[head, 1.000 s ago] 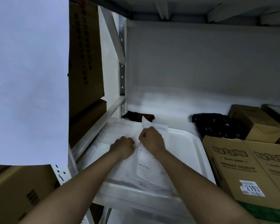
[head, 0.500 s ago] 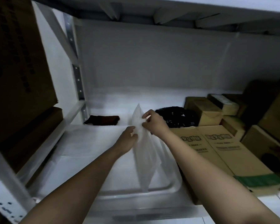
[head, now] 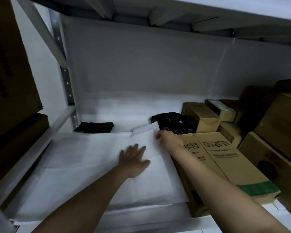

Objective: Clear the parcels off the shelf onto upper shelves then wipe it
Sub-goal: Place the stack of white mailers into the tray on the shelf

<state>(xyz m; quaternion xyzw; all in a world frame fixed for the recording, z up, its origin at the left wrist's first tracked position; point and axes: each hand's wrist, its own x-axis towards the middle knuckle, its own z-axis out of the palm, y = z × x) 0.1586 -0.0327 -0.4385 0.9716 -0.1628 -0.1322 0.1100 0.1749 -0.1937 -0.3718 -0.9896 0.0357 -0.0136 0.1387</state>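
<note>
Clearing step: left hand flat, fingers spread on white parcel; right hand pinching its far edge. Next: lift parcel off shelf.

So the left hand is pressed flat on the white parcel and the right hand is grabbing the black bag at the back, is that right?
Not quite. In the head view the right hand pinches the far edge of the white parcel, not the black bag behind it. The left hand does lie flat on the parcel.
</note>
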